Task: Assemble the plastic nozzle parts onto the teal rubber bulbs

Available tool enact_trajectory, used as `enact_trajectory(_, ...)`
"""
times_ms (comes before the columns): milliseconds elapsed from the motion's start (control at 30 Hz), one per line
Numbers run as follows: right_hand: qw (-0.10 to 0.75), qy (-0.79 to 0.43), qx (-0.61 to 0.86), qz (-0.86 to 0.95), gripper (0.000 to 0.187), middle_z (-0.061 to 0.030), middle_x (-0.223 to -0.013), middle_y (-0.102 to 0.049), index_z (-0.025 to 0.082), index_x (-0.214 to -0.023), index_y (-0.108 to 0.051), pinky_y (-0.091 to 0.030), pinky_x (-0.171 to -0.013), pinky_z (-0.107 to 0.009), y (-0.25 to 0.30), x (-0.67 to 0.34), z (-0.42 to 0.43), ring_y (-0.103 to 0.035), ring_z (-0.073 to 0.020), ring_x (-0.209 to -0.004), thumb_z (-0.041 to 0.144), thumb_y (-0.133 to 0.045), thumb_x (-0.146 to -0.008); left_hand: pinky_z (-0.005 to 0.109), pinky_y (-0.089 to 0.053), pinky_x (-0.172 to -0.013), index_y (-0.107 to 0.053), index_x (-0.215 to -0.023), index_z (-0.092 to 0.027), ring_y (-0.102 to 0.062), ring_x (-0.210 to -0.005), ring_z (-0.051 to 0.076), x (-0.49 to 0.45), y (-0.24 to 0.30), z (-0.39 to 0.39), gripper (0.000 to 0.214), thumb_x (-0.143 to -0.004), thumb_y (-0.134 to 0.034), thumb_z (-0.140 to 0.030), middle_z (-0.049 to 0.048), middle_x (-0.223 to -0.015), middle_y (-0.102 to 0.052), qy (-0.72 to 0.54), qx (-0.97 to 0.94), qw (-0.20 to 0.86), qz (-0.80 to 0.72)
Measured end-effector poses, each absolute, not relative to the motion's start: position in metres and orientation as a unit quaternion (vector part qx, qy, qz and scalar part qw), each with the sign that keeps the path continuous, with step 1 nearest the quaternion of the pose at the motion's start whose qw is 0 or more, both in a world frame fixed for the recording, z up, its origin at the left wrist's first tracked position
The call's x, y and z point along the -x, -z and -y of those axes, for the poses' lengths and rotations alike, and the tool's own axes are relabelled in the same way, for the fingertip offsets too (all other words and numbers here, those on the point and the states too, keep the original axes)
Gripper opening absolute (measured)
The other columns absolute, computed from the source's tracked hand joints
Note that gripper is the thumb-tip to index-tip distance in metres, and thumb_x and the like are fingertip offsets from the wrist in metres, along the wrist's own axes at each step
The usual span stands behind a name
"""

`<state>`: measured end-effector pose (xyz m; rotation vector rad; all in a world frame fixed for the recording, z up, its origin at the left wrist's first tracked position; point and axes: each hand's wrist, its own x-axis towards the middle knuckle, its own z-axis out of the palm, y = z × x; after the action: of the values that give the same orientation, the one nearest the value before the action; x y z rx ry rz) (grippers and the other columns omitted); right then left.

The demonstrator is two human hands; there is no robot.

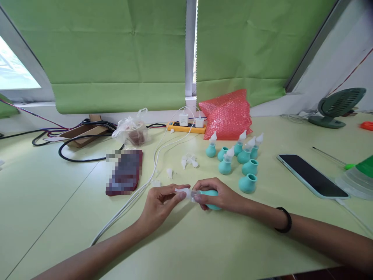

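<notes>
Near the front middle of the table, my right hand wraps round a teal bulb nasal aspirator lying on its side, its clear neck pointing left. My left hand pinches a small white soft nozzle tip between thumb and fingers, at the end of that neck. The two parts meet or touch there; how far one sits in the other cannot be made out. Beyond my right hand stand several teal bulbs, some with tips like this aspirator, others bare like this open bulb.
Loose white tips lie beyond my hands. White cables run past my left hand to a yellow power strip. A dark red phone lies left, a pale-cased phone right. Red bubble wrap and a fan stand behind.
</notes>
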<state>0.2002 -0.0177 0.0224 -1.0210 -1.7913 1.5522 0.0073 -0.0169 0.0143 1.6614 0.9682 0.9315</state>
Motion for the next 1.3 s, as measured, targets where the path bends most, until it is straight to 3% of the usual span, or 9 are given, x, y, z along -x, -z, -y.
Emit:
enact_trajectory(167,0.222,-0.373,0.41,0.802,0.018,-0.0011,-0.078,-0.059,0.018,-0.082,-0.059,-0.042,-0.067,-0.024,-0.049,-0.212,0.015,-0.053,-0.0131,-0.073,0.031,-0.059,-0.07,0.029,-0.047,-0.078,-0.067,-0.094,-0.021,-0.06,-0.089,0.022,-0.007,-0.011,0.021,0.02,-0.078,-0.055,-0.024,0.0044,-0.099,-0.067,-0.406,-0.732,0.402,-0.371)
enact_trajectory(333,0.288,-0.236,0.464,0.804,0.015,-0.0014,-0.077,-0.061,0.019,-0.074,-0.061,-0.045,-0.068,-0.027,-0.078,-0.229,0.011,-0.054,-0.015,-0.072,0.033,-0.059,-0.069,0.036,-0.044,-0.083,-0.063,-0.097,-0.019,-0.058,-0.095,0.022,-0.005,-0.012,0.018,0.022,-0.081,-0.048,-0.019,0.008,-0.105,-0.064,-0.422,-0.764,0.316,-0.371)
enact_trajectory(500,0.329,-0.218,0.487,0.78,0.015,-0.0029,-0.078,-0.062,0.018,-0.075,-0.061,-0.049,-0.066,-0.028,-0.086,-0.242,-0.001,-0.057,-0.0159,-0.072,0.031,-0.06,-0.067,0.037,-0.047,-0.078,-0.064,-0.087,-0.018,-0.056,-0.09,0.021,-0.004,-0.008,0.012,0.019,-0.078,-0.047,-0.013,0.009,-0.103,-0.064,-0.384,-0.846,0.139,-0.341)
enact_trajectory(667,0.337,-0.198,0.497,0.775,0.009,-0.0021,-0.07,-0.061,0.016,-0.068,-0.057,-0.051,-0.061,-0.026,-0.071,-0.241,-0.012,-0.059,-0.0141,-0.064,0.026,-0.058,-0.067,0.037,-0.048,-0.063,-0.064,-0.085,-0.017,-0.054,-0.086,0.026,-0.003,-0.002,0.008,0.018,-0.076,-0.048,-0.012,0.01,-0.101,-0.064,-0.28,-0.897,-0.118,-0.321)
enact_trajectory(767,0.327,-0.146,0.505,0.786,0.008,-0.0021,-0.068,-0.062,0.016,-0.065,-0.056,-0.051,-0.058,-0.026,-0.061,-0.24,-0.017,-0.059,-0.0144,-0.061,0.023,-0.057,-0.067,0.04,-0.046,-0.064,-0.064,-0.088,-0.017,-0.055,-0.087,0.029,-0.002,-0.008,0.006,0.02,-0.078,-0.047,-0.015,0.0122,-0.1,-0.063,-0.219,-0.884,-0.208,-0.358)
enact_trajectory(967,0.304,-0.097,0.518,0.794,0.01,-0.0028,-0.071,-0.062,0.016,-0.076,-0.056,-0.048,-0.054,-0.024,-0.054,-0.239,-0.022,-0.061,-0.0164,-0.067,0.021,-0.056,-0.067,0.045,-0.043,-0.069,-0.055,-0.107,-0.016,-0.05,-0.092,0.033,0.004,-0.017,-0.006,0.033,-0.078,-0.047,-0.027,0.0151,-0.106,-0.057,-0.156,-0.858,-0.202,-0.447)
enact_trajectory(1100,0.288,-0.069,0.529,0.795,0.02,-0.0025,-0.072,-0.061,0.017,-0.089,-0.052,-0.048,-0.056,-0.025,-0.052,-0.239,-0.022,-0.06,-0.0164,-0.069,0.019,-0.054,-0.068,0.041,-0.043,-0.068,-0.048,-0.115,-0.015,-0.048,-0.093,0.031,0.008,-0.011,-0.013,0.039,-0.078,-0.044,-0.029,0.0138,-0.103,-0.057,-0.124,-0.863,-0.161,-0.462)
enact_trajectory(1300,0.315,-0.002,0.519,0.795,0.036,-0.006,-0.089,-0.059,0.017,-0.105,-0.046,-0.049,-0.057,-0.027,-0.05,-0.24,-0.022,-0.06,-0.0157,-0.066,0.019,-0.053,-0.07,0.037,-0.042,-0.071,-0.05,-0.109,-0.014,-0.048,-0.093,0.028,0.013,-0.024,-0.018,0.042,-0.074,-0.046,-0.037,0.0113,-0.097,-0.06,-0.127,-0.861,-0.114,-0.478)
